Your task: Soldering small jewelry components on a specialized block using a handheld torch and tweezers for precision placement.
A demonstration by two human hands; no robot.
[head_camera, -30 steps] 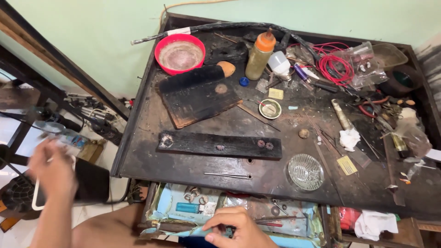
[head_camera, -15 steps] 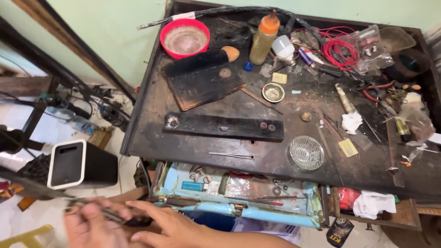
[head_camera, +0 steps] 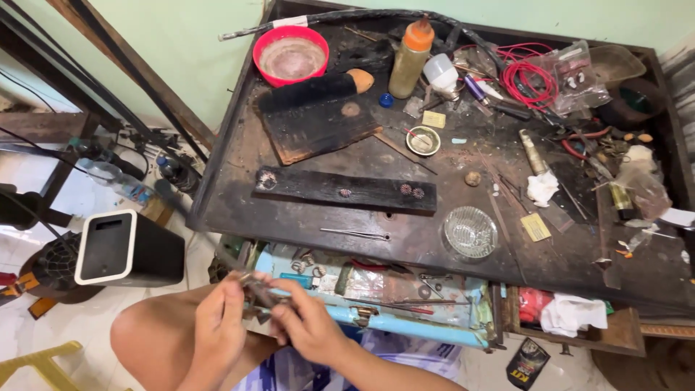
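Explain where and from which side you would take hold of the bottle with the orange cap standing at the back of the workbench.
Grip the bottle with the orange cap around its yellowish body, below the cap. It stands upright, so a sideways wrap suits it better than pinching the narrow nozzle. Coming in from the front-left looks easiest: the white bulb sits close on its right, while the black brush side leaves more room.
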